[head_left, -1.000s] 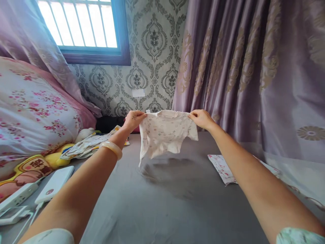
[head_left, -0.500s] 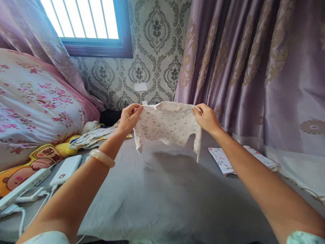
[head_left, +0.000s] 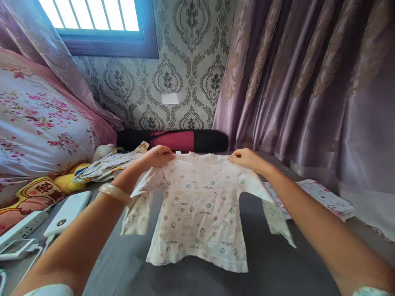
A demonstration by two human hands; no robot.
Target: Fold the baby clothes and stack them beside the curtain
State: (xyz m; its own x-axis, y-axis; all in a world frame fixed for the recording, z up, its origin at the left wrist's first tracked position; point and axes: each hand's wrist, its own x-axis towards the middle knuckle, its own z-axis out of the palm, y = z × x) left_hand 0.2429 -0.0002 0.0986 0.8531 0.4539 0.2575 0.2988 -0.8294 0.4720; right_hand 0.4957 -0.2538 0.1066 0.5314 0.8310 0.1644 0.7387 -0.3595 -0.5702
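Observation:
A small white long-sleeved shirt (head_left: 200, 209), printed with little animals and dots, is spread out just above or on the grey bed sheet (head_left: 123, 263). Its collar points toward the wall and its hem toward me. My left hand (head_left: 159, 156) pinches the left shoulder, with a pale bangle on that wrist. At the opposite shoulder, my right hand (head_left: 247, 159) grips the fabric between thumb and fingers. Both sleeves hang out to the sides, the left one partly behind my forearm. Whether the hem touches the sheet I cannot tell.
Folded printed cloth (head_left: 327, 197) lies at the right, partly behind my right arm. Crumpled clothes (head_left: 108, 166), a yellow plush toy (head_left: 69, 183), a white power bank (head_left: 68, 213) and a power strip (head_left: 26, 226) lie left. A black-and-red roll (head_left: 175, 140) rests along the wall.
Both hands have lowered the shirt, and it has swung from foreshortened to spread flat toward me, sleeves flaring outward. The roll by the wall now shows. The view has tilted down slightly.

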